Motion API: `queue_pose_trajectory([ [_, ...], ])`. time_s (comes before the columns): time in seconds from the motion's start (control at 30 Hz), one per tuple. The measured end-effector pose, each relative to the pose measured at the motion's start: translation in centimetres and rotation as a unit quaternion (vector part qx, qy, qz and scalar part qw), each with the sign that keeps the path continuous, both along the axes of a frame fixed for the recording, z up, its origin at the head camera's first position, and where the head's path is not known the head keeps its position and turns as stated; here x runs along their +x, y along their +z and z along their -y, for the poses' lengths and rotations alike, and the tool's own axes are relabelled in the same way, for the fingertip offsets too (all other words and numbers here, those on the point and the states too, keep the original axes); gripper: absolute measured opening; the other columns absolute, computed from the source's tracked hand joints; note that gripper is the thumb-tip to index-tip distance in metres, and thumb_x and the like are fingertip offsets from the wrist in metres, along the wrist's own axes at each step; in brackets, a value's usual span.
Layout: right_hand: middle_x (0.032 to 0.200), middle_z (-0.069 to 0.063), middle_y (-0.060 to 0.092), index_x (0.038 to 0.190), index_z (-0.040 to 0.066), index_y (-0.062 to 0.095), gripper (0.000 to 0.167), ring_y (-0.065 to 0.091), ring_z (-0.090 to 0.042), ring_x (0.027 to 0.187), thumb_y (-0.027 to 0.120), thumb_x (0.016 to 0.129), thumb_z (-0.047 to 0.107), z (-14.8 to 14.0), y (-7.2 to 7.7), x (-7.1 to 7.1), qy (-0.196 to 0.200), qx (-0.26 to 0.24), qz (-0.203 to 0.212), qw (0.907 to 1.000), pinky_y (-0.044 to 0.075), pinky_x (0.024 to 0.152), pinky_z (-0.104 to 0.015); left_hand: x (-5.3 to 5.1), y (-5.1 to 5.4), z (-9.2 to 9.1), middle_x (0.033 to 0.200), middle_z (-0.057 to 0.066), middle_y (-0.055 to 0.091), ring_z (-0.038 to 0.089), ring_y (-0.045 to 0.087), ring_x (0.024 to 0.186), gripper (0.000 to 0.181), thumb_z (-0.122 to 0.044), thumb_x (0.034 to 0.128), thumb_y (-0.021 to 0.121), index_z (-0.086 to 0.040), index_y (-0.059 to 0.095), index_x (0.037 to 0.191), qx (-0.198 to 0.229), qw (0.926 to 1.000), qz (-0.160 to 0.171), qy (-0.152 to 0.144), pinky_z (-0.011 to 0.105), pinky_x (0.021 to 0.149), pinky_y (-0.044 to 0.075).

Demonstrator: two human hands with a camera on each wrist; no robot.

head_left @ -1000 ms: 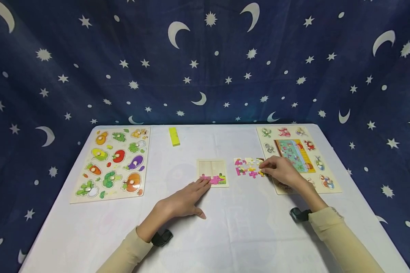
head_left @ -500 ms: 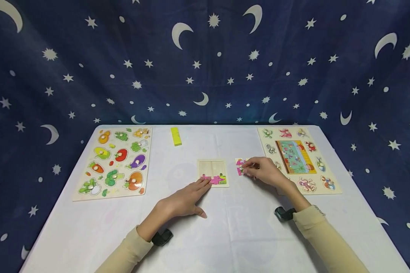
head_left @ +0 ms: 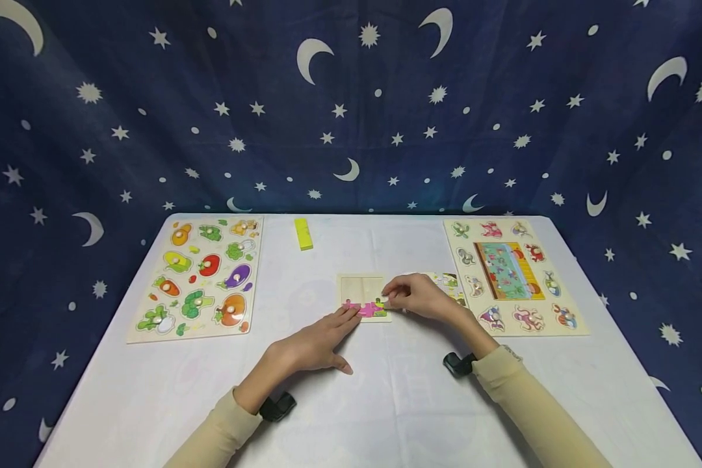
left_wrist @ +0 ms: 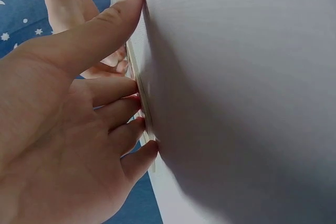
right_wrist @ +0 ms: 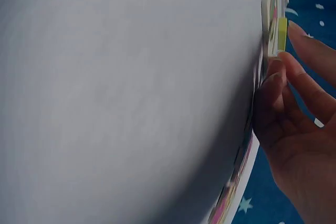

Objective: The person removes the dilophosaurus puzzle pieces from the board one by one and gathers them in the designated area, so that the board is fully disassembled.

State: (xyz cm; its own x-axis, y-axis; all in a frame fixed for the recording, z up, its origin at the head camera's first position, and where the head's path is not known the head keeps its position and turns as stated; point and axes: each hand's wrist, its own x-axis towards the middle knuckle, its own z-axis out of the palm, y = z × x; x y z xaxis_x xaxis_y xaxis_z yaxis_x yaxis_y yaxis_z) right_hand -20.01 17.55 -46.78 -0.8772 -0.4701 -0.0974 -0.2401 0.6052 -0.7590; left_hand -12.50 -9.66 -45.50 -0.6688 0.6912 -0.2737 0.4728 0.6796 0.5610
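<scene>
A small square wooden puzzle tray (head_left: 363, 276) lies mid-table, with pink and green jigsaw pieces (head_left: 370, 311) along its near side. My left hand (head_left: 316, 341) rests flat, its straight fingertips on the tray's near left part; the left wrist view shows them against the tray's edge (left_wrist: 138, 77). At the tray's right side, the thumb and forefinger of my right hand (head_left: 424, 299) pinch a jigsaw piece, mostly hidden by the fingers. More loose jigsaw pieces (head_left: 449, 282) lie just beyond that hand, partly covered by it.
A vegetable peg board (head_left: 205, 279) lies at the left, and a sea-animal board (head_left: 515, 279) at the right. A yellow block (head_left: 303, 234) sits toward the back. Behind the white table (head_left: 351, 416) hangs a dark blue curtain (head_left: 269, 78) with moons and stars.
My right hand has moved left from the loose pieces' right end, across them, to the tray's right edge. My left hand has stayed on the tray.
</scene>
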Motion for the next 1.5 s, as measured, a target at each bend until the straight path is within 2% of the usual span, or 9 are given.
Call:
queue_pose_trajectory([
  [0.13,0.081,0.004,0.067,0.103,0.007,0.077,0.025,0.055,-0.008,0.072,0.086,0.083,0.019,0.8,-0.1,-0.2,0.023,0.029,-0.032,0.9988,0.045,0.066,-0.022,0.0,0.1,0.0,0.174,0.009,0.014,0.029,0.009,0.161,0.100,-0.031,0.0864,0.083,-0.003,0.025,0.163,-0.001,1.0000,0.000,0.000,0.049,0.128,0.021],
  [0.33,0.083,0.003,0.065,0.098,0.008,0.077,0.022,0.053,-0.009,0.076,0.088,0.080,0.016,1.6,0.1,-0.2,0.038,0.053,-0.057,0.9962,0.045,0.069,-0.023,0.1,0.2,0.0,0.173,0.010,0.014,0.030,0.009,0.161,0.100,-0.030,0.0865,0.083,-0.002,0.024,0.163,0.000,1.0000,0.000,0.000,0.050,0.128,0.020],
  [0.57,0.083,0.002,0.064,0.094,0.010,0.070,0.025,0.052,-0.011,0.075,0.089,0.079,0.016,1.9,0.2,0.0,0.021,0.052,-0.034,0.9978,0.044,0.069,-0.025,0.1,0.3,-0.1,0.174,0.009,0.014,0.030,0.010,0.161,0.100,-0.029,0.0868,0.083,-0.003,0.024,0.163,0.000,1.0000,0.007,0.003,0.050,0.128,0.021],
  [0.87,0.079,0.002,0.065,0.096,0.008,0.067,0.016,0.056,-0.012,0.070,0.080,0.088,0.008,1.5,0.0,0.1,0.018,-0.009,0.006,0.9998,0.046,0.063,-0.022,0.2,0.5,0.0,0.173,0.009,0.014,0.030,0.011,0.161,0.100,-0.030,0.0865,0.083,-0.004,0.025,0.163,-0.005,0.9999,0.008,0.010,0.050,0.128,0.021],
  [1.07,0.083,-0.003,0.066,0.102,0.007,0.068,0.009,0.059,-0.016,0.066,0.072,0.094,0.008,0.0,0.2,0.4,-0.013,-0.035,0.033,0.9988,0.050,0.053,-0.025,0.1,0.3,-0.3,0.174,0.008,0.014,0.029,0.010,0.161,0.099,-0.032,0.0871,0.083,-0.005,0.025,0.163,-0.009,0.9999,0.001,0.008,0.049,0.128,0.021],
  [1.27,0.086,-0.005,0.070,0.105,0.005,0.070,0.010,0.065,-0.018,0.067,0.071,0.097,0.011,-1.8,0.4,1.0,-0.016,-0.045,0.032,0.9983,0.052,0.057,-0.027,0.0,0.1,-0.3,0.174,0.007,0.014,0.028,0.010,0.161,0.099,-0.031,0.0861,0.084,-0.005,0.027,0.163,-0.010,0.9999,0.002,0.012,0.048,0.128,0.021],
  [1.5,0.087,-0.007,0.070,0.108,0.003,0.069,0.014,0.064,-0.018,0.067,0.071,0.097,0.011,-4.6,0.3,2.2,-0.044,-0.043,0.045,0.9971,0.052,0.058,-0.027,0.1,-0.1,-0.3,0.173,0.008,0.015,0.029,0.010,0.161,0.099,-0.030,0.0855,0.084,-0.004,0.028,0.162,-0.005,0.9999,-0.002,0.011,0.048,0.129,0.019],
])
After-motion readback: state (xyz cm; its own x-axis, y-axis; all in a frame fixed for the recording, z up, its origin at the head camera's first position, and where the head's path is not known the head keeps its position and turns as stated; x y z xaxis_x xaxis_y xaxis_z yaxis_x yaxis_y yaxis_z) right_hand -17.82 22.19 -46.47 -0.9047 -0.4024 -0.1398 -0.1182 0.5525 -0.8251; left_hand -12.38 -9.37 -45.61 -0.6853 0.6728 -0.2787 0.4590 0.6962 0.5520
